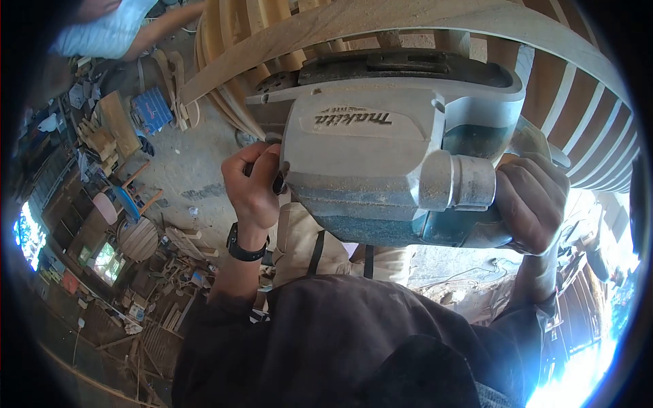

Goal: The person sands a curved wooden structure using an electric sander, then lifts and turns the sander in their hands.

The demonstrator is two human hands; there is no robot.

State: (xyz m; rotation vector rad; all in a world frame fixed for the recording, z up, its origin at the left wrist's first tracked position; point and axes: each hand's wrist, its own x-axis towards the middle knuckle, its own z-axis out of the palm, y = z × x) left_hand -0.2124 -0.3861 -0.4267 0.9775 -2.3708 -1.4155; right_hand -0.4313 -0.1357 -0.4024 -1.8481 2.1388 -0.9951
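Observation:
A grey and teal Makita belt sander (pixel 360 156) fills the middle of the head view, dusted with fine sawdust. My left hand (pixel 252 180), with a dark watch on its wrist, is closed around the knob at the sander's left end. At the other end, my right hand (pixel 534 200) wraps round the rear handle, beside the round dust outlet (pixel 469 180). The sander's far side lies close against a curved wooden board (pixel 238 61); I cannot tell whether its belt touches the wood. Parallel wooden slats (pixel 578 102) run behind the board.
At the upper left, another person's arm (pixel 163 30) reaches toward the woodwork. Wood offcuts (pixel 102 139), a blue box (pixel 151 110) and a blue-seated chair (pixel 126 202) stand on the left. A round wooden top (pixel 138 239) and scattered scraps lie farther down. Bright light enters at the lower right.

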